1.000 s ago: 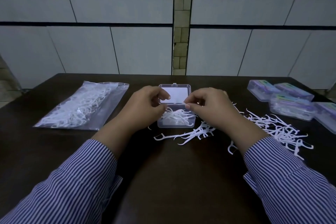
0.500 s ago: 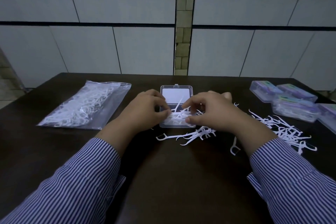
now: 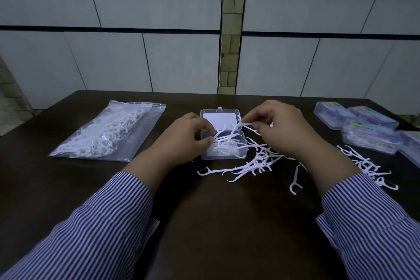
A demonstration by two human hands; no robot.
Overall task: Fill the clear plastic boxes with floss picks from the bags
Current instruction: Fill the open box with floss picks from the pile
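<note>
An open clear plastic box (image 3: 241, 154) lies at the table's middle, its lid laid back, with several white floss picks (image 3: 223, 141) sticking up out of it. My left hand (image 3: 184, 137) is at the box's left edge, fingers curled on the picks inside. My right hand (image 3: 284, 128) hovers over the box's right side and pinches a floss pick (image 3: 245, 123) between thumb and fingers. Loose floss picks (image 3: 252, 166) lie scattered on the table in front of and right of the box. A clear zip bag of floss picks (image 3: 106, 134) lies to the left.
Several closed, filled plastic boxes (image 3: 368, 134) with purple labels are stacked at the right edge of the dark table (image 3: 216, 223). More loose picks (image 3: 368, 166) lie beside them. A tiled wall stands behind the table.
My right hand has lifted up and to the right, away from the box's contents, with a pick pinched in its fingers. My left hand stays at the box's left edge.
</note>
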